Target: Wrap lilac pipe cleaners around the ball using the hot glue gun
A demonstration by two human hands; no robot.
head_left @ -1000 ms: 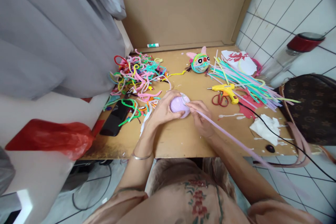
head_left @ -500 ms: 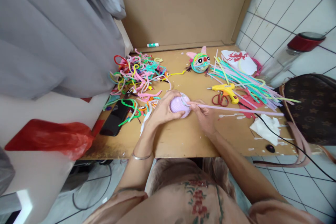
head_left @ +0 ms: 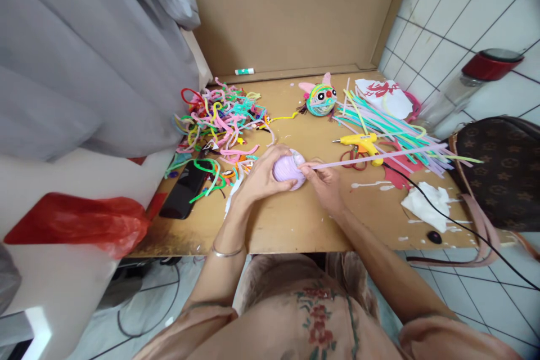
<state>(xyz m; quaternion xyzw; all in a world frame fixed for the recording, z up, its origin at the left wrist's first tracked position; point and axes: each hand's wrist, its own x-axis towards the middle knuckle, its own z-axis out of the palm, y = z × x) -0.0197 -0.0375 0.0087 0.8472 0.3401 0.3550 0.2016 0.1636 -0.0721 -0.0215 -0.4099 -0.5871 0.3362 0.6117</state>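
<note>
Wrapped round a lilac ball (head_left: 288, 171), my left hand (head_left: 269, 172) steadies it above the front middle of the table. The ball looks covered in rows of lilac pipe cleaner. My right hand (head_left: 324, 181) pinches a lilac pipe cleaner (head_left: 379, 156) close to the ball's right side. Its long free end sticks out to the right, over the glue gun. Whether the pinched end is fixed to the ball is hidden by my fingers.
A yellow glue gun (head_left: 360, 145) rests by red scissors (head_left: 354, 161), its black cord running right. Straight pipe cleaners (head_left: 388, 124) lie behind; a tangled heap (head_left: 223, 118) and phone (head_left: 181, 190) are left. A decorated ball figure (head_left: 321, 100) sits at the back. A brown bag (head_left: 498, 174) stands right.
The free end of the lilac pipe cleaner has swung upward, away from the front edge. Both hands have stayed nearly in place at the ball.
</note>
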